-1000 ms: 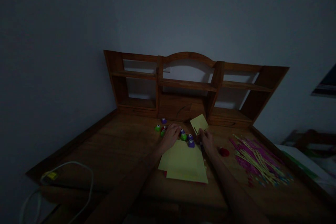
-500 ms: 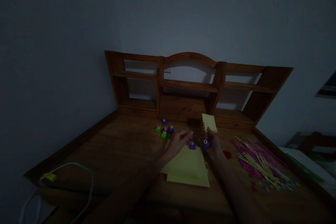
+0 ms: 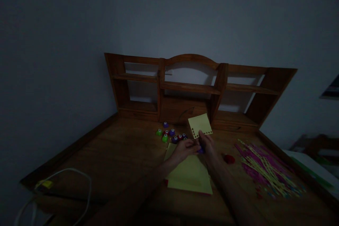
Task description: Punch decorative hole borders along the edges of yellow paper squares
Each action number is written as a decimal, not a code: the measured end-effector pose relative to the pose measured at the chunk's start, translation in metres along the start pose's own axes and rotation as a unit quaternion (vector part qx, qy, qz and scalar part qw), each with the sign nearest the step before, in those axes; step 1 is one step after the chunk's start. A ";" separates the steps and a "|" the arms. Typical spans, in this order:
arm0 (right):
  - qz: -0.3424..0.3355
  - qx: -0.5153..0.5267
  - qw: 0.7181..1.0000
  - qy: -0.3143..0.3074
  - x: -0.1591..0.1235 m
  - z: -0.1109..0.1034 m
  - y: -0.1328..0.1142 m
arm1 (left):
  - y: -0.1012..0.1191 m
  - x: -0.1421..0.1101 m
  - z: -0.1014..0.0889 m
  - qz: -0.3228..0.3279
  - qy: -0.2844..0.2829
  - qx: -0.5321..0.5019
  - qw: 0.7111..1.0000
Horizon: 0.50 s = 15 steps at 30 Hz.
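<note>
My right hand (image 3: 208,147) is closed around a small purple craft punch (image 3: 201,149). Its thumb lies against a pale yellow paper square (image 3: 200,124), which has small cut-outs along its lower and left edges. My left hand (image 3: 184,149) is closed, its fingertips meeting my right hand at the punch and the paper's lower corner; what they grip is hidden. Beneath both hands lies a stack of larger yellow sheets (image 3: 189,176) with red showing at the edge. Several purple, red and green punches (image 3: 165,137) with white tops stand just beyond my left hand.
A red object (image 3: 229,159) lies right of my right forearm. Farther right is a pile of magenta and yellow strips (image 3: 265,166). A wooden shelf unit (image 3: 190,85) backs the desk. A white cable (image 3: 90,187) loops at the left front, near a yellow item (image 3: 47,184).
My hands have come together. The yellow square has swung left and tilted, and my left hand has moved right to meet the punch. Punches behind my left hand are now uncovered.
</note>
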State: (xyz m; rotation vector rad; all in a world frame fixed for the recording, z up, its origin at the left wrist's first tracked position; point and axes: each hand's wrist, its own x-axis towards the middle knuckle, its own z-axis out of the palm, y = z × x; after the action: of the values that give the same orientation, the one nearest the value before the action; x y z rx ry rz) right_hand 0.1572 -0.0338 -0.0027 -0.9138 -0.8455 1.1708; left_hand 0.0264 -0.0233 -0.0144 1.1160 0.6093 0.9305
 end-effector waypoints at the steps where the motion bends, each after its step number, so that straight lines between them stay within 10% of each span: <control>1: 0.001 -0.005 1.000 0.004 -0.001 0.000 0.000 | 0.000 0.000 -0.001 0.000 0.001 -0.002 1.000; 15: -0.015 0.024 0.999 -0.021 -0.002 0.009 -0.003 | -0.007 0.000 0.001 0.076 -0.018 0.061 0.995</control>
State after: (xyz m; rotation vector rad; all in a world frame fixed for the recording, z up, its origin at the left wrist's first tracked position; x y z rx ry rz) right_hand 0.1501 -0.0351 0.0036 -0.8364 -0.8587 1.1841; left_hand 0.0295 -0.0248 -0.0206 1.2990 0.5640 1.0122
